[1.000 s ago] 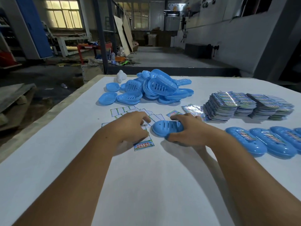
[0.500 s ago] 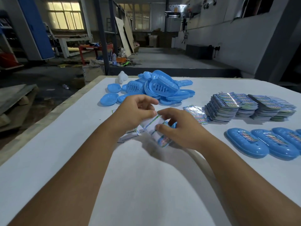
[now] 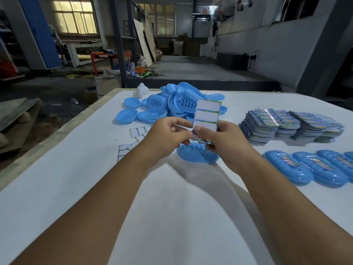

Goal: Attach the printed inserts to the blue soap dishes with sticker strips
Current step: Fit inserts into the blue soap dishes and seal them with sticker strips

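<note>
Holding the sticker sheet (image 3: 207, 116) upright between both hands, we hide its lower edge and part of the soap dish (image 3: 196, 154) lying on the desk (image 3: 172, 207) just beneath. Our left hand (image 3: 168, 136) pinches the sheet's bottom corner; our right hand (image 3: 223, 140) grips its lower part, thumb in front. Half a second ago the sheet was lower and tilted. Finished dishes (image 3: 305, 169) are cut off at right; the inserts (image 3: 286, 125) sit behind them, bare desk nearest us.

Open white table (image 3: 172, 217) across lower center; blocked upper center by dish pile (image 3: 172, 104), right by insert stacks (image 3: 290, 125), finished dishes (image 3: 309, 169).
</note>
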A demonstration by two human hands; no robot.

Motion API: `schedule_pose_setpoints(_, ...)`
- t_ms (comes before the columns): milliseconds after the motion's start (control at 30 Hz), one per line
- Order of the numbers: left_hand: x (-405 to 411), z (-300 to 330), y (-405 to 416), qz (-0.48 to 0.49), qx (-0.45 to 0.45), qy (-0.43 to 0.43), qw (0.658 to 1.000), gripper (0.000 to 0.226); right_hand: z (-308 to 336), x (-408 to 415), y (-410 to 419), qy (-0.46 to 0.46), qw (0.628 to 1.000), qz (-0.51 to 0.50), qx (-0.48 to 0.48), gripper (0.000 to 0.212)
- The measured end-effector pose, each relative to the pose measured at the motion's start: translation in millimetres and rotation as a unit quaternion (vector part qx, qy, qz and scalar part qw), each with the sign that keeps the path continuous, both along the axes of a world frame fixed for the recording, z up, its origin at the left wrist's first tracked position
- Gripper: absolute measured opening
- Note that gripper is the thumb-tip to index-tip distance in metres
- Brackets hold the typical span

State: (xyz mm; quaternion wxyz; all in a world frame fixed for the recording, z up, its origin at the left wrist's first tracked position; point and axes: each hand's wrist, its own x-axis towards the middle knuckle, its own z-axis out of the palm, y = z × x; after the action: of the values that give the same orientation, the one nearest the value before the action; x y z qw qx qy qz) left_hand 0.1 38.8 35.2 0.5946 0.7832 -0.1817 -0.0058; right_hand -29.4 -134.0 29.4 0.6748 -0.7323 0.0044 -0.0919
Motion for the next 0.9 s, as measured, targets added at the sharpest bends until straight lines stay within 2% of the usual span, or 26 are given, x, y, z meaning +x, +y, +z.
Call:
schedule_pose_setpoints(100, 0.8, 0.6, -0.1, 0.018, -0.006, -0.002, 1.000, 0.016, 2.4, -0.9, 1.8, 0.018, 0.999, 0.003, 0.030, 0.016)
schedule_pose_setpoints(200, 4.3, 1.6, 1.8, 0.059, -0.032, 0.008, 0.998, 0.016, 6.9, -0.3, -0.8, 0.032, 0.993, -0.006, 0.110, 0.008)
schedule_pose_setpoints(267, 6.4, 2.3, 3.2, 0.079, -0.054, 0.017, 0.995, 0.015, 9.3, -1.1, -3.4, 0.032, 0.988, 0.009, 0.151, 0.010)
schedule_pose_setpoints(367, 8.4, 2.6, 4.3, 0.098, -0.065, 0.025, 0.993, 0.016, 10.6, -4.2, -4.3, 0.031, 0.988, 0.035, 0.145, 0.019)
schedule_pose_setpoints(600, 7.7, 1.9, 3.9, 0.122, -0.044, 0.000, 0.992, 0.010, 9.9, -5.5, -3.4, 0.017, 0.991, 0.055, 0.123, 0.021)
schedule_pose_setpoints(700, 2.9, -0.2, 0.8, 0.102, -0.006, -0.033, 0.994, 0.004, 7.8, -5.3, -2.3, 0.013, 0.992, 0.061, 0.109, 0.020)
schedule_pose_setpoints(900, -1.7, -0.5, -2.0, 0.061, -0.020, -0.039, 0.997, 0.008, 6.0, -3.7, -0.5, 0.003, 0.992, 0.053, 0.116, 0.024)
